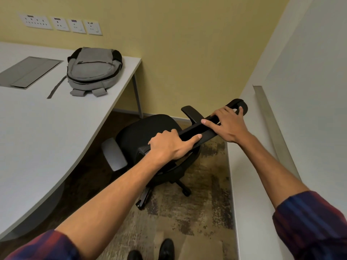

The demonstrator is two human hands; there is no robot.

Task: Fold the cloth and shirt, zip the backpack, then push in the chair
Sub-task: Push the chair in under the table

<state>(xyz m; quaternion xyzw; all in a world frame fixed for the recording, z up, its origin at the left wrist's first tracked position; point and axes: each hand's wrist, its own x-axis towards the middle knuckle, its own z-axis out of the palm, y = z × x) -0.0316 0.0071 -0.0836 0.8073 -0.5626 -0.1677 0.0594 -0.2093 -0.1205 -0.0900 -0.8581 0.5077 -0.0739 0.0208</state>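
Note:
A black office chair (146, 132) stands on the carpet to the right of the white desk (47, 128), its seat facing the desk's curved edge. My left hand (170, 145) grips the left end of the chair's top backrest bar. My right hand (227, 124) grips the same bar further right. A grey backpack (93, 70) lies flat on the desk's far corner, its main zipper appearing closed. No cloth or shirt shows in this view.
A grey flap panel (30, 71) is set into the desk left of the backpack. A white partition (262, 147) runs along the right, close to the chair. The yellow wall (187, 53) is behind. My black shoes (165, 248) stand on the carpet.

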